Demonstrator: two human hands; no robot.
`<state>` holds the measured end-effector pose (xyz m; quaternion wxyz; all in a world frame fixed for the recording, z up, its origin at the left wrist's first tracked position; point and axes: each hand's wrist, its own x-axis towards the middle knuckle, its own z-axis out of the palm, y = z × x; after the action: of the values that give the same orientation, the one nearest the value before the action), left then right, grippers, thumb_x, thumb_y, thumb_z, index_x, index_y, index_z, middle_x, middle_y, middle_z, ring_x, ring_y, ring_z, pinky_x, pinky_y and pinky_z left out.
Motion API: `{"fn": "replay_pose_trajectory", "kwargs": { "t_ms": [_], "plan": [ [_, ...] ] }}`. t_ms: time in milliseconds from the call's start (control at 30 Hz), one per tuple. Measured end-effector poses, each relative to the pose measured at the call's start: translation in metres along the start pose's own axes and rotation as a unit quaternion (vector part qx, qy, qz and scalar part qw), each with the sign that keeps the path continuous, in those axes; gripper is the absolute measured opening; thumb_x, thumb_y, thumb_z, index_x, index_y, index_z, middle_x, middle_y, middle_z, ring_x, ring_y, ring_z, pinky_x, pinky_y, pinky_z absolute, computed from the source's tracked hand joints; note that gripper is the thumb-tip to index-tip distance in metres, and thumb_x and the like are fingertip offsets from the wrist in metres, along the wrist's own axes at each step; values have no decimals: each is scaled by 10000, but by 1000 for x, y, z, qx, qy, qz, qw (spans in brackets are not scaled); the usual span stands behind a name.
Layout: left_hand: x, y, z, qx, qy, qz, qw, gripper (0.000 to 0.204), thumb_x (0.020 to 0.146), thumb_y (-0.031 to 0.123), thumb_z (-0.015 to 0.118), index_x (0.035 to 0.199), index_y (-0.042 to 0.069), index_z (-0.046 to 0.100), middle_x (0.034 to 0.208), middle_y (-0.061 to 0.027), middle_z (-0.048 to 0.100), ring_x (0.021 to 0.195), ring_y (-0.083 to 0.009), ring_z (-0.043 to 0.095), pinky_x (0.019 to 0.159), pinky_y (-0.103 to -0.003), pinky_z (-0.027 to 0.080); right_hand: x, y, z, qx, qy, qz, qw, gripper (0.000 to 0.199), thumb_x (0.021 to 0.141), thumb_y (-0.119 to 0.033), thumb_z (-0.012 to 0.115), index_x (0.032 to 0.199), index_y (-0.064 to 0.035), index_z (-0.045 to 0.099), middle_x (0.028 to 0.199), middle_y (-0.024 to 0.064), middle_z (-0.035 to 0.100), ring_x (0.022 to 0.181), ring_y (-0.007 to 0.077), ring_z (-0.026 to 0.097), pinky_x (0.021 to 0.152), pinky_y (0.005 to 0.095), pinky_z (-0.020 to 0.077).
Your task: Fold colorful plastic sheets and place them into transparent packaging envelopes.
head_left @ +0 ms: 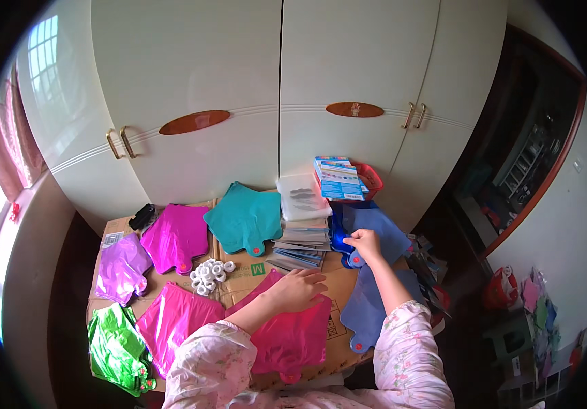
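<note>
My right hand (365,244) pinches the edge of a shiny dark blue foil balloon (338,235), beside a stack of flat matte blue foil balloons (377,228). Fingers stretched and slightly apart, my left hand (297,292) hovers over or rests on a hot-pink foil balloon (293,337); whether it touches cannot be made out. Just beyond that hand lies a fanned pile of flat grey packets (300,244). Another matte blue balloon (365,310) lies below my right wrist, partly covered by my forearm.
Around the cardboard-covered table (246,276) lie teal (246,215), magenta (176,235), purple (123,266), green (116,344) and pink (179,317) foil balloons. White rings (208,274) form a heap. Clear bags (302,198) and blue boxes (340,178) on a red basket (370,178) stand by the cabinet (205,61).
</note>
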<state>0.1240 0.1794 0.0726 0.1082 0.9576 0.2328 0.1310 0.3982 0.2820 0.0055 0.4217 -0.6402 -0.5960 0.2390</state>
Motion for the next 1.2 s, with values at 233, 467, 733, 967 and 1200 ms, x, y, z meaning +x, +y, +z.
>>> {"fn": "replay_pose_trajectory", "kwargs": {
  "t_ms": [233, 467, 733, 967, 1200],
  "plan": [
    [10, 6, -1, 2, 6, 7, 1000, 312, 855, 297, 604, 1096, 100, 635, 1251, -91, 553, 1246, -288, 449, 1023, -437, 382, 16, 34, -28, 360, 27, 174, 916, 122, 823, -120, 687, 882, -24, 641, 799, 40, 645, 704, 150, 610, 655, 305, 503],
    [-7, -1, -2, 4, 11, -15, 1000, 337, 842, 282, 613, 1134, 115, 609, 1283, -83, 537, 1263, -297, 432, 1021, -442, 384, 30, 49, -96, 544, 150, 200, 801, 240, 824, -164, 690, 1013, -28, 633, 990, 94, 630, 881, 228, 602, 786, 387, 497],
    [-45, -9, -22, 10, 65, -73, 995, 384, 809, 252, 623, 1156, 90, 587, 1241, -101, 564, 1239, -307, 460, 992, -452, 393, -9, -54, -155, 235, 436, -177, 850, 139, 899, -70, 605, 1005, 18, 624, 878, 15, 633, 762, 87, 570, 704, 237, 467],
    [-95, 23, -61, -487, 213, -252, 809, 545, 921, 160, 588, 1375, -27, 349, 1299, -185, 509, 1194, -193, 503, 968, -329, 449, -128, -177, -69, -95, 174, -441, 875, 106, 791, 56, 592, 842, -28, 632, 818, 131, 666, 742, 267, 666, 658, 352, 531],
    [-156, 71, -32, -690, 236, -322, 604, 717, 909, 288, 606, 1455, 62, 199, 1396, -185, 398, 1197, -290, 502, 949, -448, 452, -229, -184, 21, -153, -144, -634, 745, 182, 744, -139, 578, 865, -5, 601, 933, 136, 638, 881, 235, 638, 814, 332, 534]
  ]
}}
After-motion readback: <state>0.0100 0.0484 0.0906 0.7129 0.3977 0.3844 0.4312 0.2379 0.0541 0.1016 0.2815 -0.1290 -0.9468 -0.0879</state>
